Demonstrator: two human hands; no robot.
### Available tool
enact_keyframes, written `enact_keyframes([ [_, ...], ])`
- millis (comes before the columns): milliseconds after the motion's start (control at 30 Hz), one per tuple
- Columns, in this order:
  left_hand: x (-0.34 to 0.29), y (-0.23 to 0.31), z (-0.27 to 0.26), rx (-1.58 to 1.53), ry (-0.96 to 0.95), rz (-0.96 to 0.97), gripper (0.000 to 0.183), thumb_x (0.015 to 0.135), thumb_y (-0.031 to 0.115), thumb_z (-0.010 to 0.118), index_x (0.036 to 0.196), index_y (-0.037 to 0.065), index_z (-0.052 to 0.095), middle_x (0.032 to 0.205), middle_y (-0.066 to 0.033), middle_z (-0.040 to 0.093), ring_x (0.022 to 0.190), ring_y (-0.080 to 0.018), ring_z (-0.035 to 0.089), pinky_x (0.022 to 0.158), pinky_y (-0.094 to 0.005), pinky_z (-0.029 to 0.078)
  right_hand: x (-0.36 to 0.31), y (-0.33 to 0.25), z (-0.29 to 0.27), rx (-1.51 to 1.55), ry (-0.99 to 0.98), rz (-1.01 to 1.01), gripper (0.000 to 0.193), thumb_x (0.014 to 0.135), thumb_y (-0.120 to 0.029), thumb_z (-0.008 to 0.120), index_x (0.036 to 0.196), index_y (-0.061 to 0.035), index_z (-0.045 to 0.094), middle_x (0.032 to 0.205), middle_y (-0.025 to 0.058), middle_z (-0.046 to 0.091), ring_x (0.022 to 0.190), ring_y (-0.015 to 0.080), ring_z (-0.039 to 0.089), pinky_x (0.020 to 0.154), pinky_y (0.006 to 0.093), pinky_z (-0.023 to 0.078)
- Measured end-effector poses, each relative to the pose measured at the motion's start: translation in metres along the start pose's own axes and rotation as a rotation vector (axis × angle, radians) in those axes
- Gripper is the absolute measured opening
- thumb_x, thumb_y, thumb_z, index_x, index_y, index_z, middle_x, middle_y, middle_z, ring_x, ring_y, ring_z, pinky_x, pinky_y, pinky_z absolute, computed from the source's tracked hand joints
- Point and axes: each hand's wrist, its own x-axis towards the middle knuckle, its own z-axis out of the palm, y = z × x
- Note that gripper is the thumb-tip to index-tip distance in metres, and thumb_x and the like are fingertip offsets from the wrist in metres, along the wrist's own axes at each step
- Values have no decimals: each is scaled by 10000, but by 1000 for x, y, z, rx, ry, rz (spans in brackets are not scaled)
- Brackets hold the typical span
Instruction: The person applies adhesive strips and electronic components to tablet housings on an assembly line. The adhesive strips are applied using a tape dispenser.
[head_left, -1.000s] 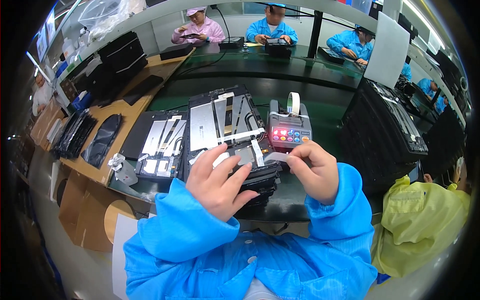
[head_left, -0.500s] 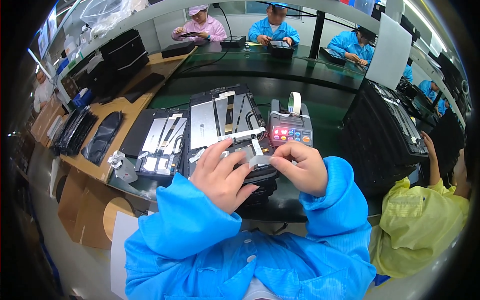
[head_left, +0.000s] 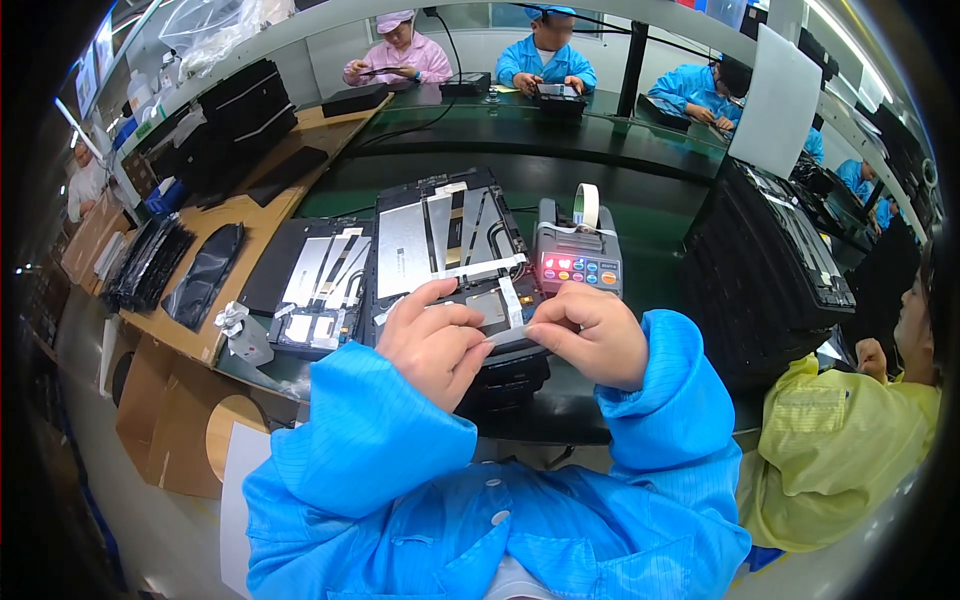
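Short translucent tape strip [head_left: 508,336]: between hands, at near edge of black-and-silver flat panel [head_left: 405,245]. Right hand [head_left: 597,336] pinches one end; left hand [head_left: 430,345] at other, grip unclear. Strip likely light, limp, sticky; hold by ends. Small whitish container [head_left: 253,347]: crumpled white film [head_left: 232,318] at mouth.

The one view looks out from the wearer's head, tipped down and forward across the green worktable [head_left: 655,250], close enough that the left hand [head_left: 430,345] and right hand [head_left: 592,335] sit large at its middle, with the blue sleeves [head_left: 390,420] entering from the near edge. Being a wide fisheye, it also takes in a person in pink [head_left: 418,58] at the far side and a yellow-green jacket [head_left: 840,460] at near right (the grey beam [head_left: 692,29] bows into an arc).
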Motion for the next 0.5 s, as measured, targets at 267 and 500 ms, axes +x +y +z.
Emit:
enact_keyframes([
  [267, -1, -2, 2, -12, 33, 28, 117, 591, -9, 672, 668, 15, 587, 798, -94, 587, 945, -334, 511, 796, -398, 434, 0, 3, 2, -77, 21, -70, 71, 724, -65, 629, 757, -15, 592, 682, 61, 522, 580, 150, 502, 516, 251, 402],
  [500, 0, -2, 3, 1, 51, 34, 116, 591, -12, 672, 660, 12, 583, 777, -94, 586, 922, -324, 524, 789, -391, 439, 1, 2, 3, -159, 44, -124, 71, 711, -63, 639, 742, -19, 593, 657, 71, 528, 560, 169, 519, 499, 259, 411],
])
